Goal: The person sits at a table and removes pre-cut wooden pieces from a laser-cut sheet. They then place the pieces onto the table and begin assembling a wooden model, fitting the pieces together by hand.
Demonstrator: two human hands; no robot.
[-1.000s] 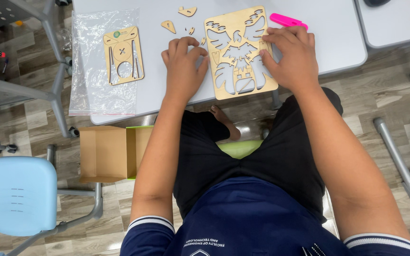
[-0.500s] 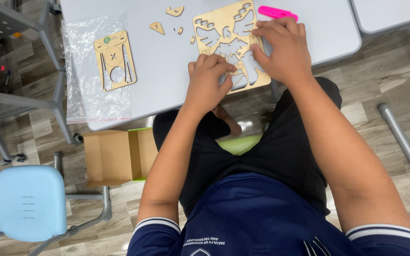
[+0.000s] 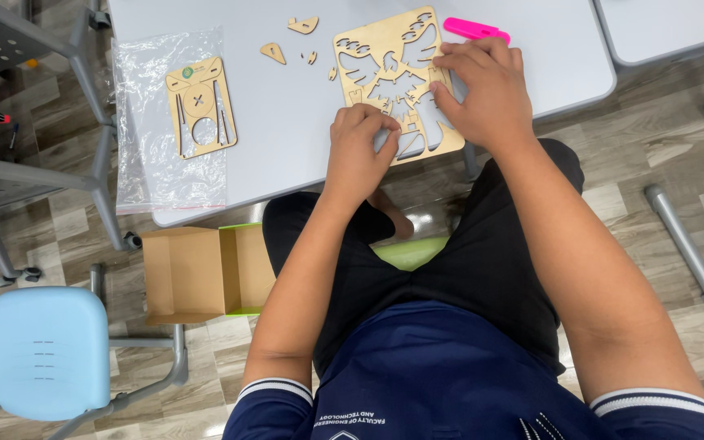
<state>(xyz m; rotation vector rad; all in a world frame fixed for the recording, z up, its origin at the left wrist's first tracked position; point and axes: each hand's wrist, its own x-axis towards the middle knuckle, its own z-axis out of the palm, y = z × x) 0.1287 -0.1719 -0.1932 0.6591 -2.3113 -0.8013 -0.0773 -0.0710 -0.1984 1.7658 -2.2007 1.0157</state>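
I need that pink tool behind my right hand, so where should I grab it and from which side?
Take the pink tool across its narrow width near the middle, coming from above. It lies flat on the table, its right end behind the right hand, so the exposed left end is likely easiest to reach.

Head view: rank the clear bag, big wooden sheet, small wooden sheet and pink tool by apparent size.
1. clear bag
2. big wooden sheet
3. small wooden sheet
4. pink tool
Hands hide part of the big sheet.
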